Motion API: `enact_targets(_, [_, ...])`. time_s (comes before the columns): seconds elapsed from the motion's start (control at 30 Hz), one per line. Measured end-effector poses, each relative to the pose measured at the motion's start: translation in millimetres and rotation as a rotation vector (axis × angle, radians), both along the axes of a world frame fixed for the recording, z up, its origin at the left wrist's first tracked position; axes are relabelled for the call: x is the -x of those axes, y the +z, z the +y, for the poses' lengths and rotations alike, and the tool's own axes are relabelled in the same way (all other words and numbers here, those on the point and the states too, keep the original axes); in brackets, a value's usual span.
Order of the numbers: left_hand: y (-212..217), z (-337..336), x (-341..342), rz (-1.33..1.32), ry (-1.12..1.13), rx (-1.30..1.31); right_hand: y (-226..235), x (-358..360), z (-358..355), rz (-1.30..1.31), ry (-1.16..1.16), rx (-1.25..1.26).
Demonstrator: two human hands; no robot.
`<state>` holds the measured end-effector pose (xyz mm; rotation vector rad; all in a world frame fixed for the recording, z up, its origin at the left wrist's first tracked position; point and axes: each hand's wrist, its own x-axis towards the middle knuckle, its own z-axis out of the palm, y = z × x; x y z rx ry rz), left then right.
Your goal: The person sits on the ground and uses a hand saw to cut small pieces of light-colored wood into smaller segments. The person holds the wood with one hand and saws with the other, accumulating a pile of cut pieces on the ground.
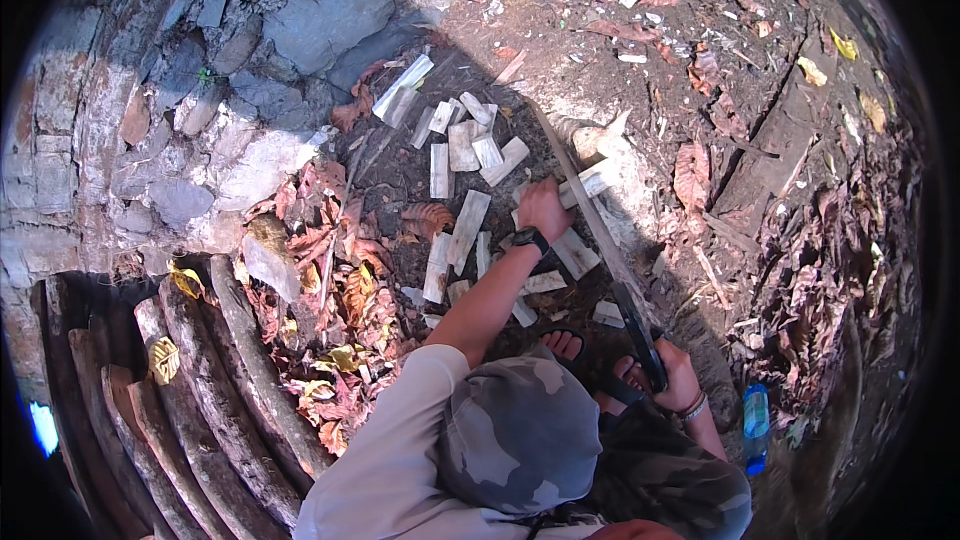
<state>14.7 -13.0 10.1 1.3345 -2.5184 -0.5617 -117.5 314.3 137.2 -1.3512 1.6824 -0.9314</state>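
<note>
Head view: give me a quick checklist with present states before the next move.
1. Right hand gripping the dark tool: ok, closed on its lower end.
2. Left hand firm on the pale wood piece: cannot tell, its grip is hidden.
3. Hands apart: ok.
4. Feet well clear of the dark tool: not ok, exposed toes sit close beside it.
5. Bottle clear of both hands: ok, off to the right.

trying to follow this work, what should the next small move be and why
Probably steady the pale wood piece with the left hand before moving the black-handled tool: that hand is right by the piece's left end, while the right hand grips the tool.
</note>
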Motion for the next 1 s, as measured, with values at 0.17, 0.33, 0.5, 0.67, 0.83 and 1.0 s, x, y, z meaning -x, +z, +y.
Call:
enact_targets(0.17, [-6.3,-3.3,-0.2,0.005,0.134,0.029,-8.4,3.4,-27.7,0.059,-0.047,0.089])
enact_targets(0.33, [-6.7,-2.9,6.8,-0.028,0.2,-0.036,-18.0,28.0,8.7,0.19,-0.036,0.166])
enact_targets(0.5, [-3.4,-5.2,7.1,-0.028,0.164,-0.052,9.3,29.8,79.5,0.204,-0.128,0.116])
enact_targets(0.67, [-2.7,-0.6,0.8,-0.034,0.059,-0.021,14.0,18.0,33.5,0.113,-0.057,0.084])
enact_targets(0.83, [-8.5,-6.9,4.8,-0.022,0.146,-0.029,-9.5,2.3,-45.7,0.118,-0.104,0.14])
enact_targets(1.0, [-15.6,-11.5,-4.0,-0.061,0.169,-0.039,-6.2,33.6,40.6,0.185,-0.022,0.126])
